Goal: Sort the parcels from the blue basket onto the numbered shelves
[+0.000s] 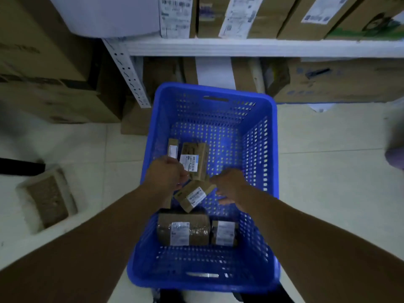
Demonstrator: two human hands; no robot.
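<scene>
The blue basket point(271, 149) stands on the floor below me and holds several brown parcels with white labels. My left hand point(166, 173) is closed on the upper left edge of a small tilted parcel point(193, 196) in the middle of the basket. My right hand point(229, 184) is just right of that parcel, thumb at its right end, fingers spread and curled downward. Behind my left hand stand a taller box point(196, 158) and a narrow box point(172, 146). A tape-wrapped parcel point(183, 230) and a smaller one point(224, 232) lie at the near end.
A white metal shelf point(240, 48) runs across the top, with labelled cardboard boxes point(262, 16) on it and more below. Its perforated post point(129, 71) stands left of the basket. Large cartons point(43, 84) are stacked at left. A shallow box point(48, 200) lies on the tiled floor.
</scene>
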